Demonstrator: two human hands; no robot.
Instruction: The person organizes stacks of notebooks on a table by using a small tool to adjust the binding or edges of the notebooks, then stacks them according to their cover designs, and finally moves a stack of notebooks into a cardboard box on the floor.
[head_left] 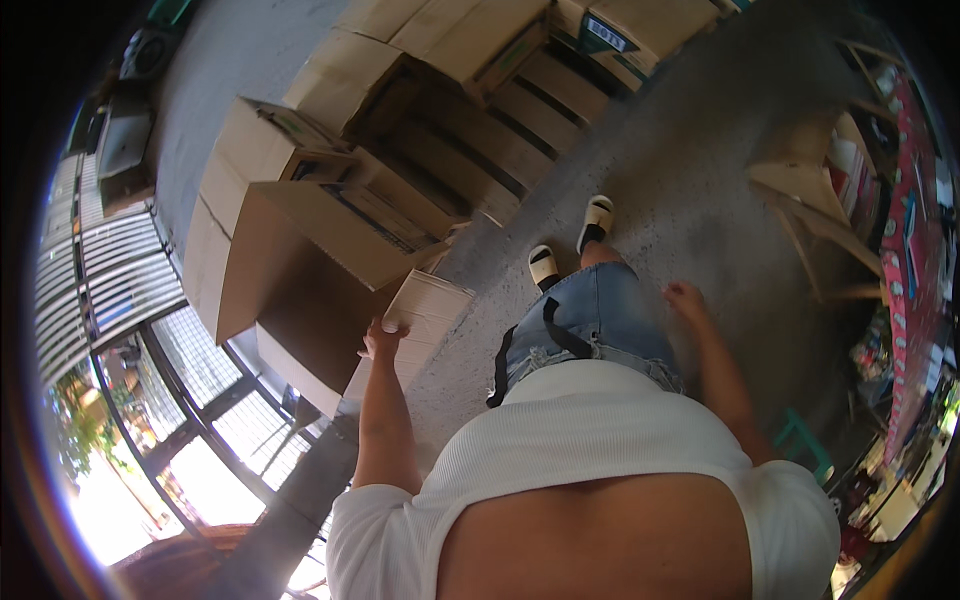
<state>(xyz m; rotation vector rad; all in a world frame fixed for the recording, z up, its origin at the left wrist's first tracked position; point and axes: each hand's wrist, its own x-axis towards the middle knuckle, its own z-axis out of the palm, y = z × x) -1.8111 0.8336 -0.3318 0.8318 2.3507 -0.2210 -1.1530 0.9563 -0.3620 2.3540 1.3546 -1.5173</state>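
My left hand point(383, 338) grips the edge of a flap point(428, 312) on a large open cardboard box point(312, 265). Its fingers close over the board, partly hidden. The box stands to my left with its flaps spread, and its inside is in shadow. My right hand point(685, 297) hangs beside my hip, away from the box. Its fingers are loosely bent and somewhat blurred, with nothing visible in them.
Several cardboard boxes point(350, 70) stand beyond the open one, next to wooden slats point(500, 135) like a pallet. At right are a wooden stand point(805, 180) and a table with a red patterned cloth point(905, 250). A barred gate point(190, 360) lies left.
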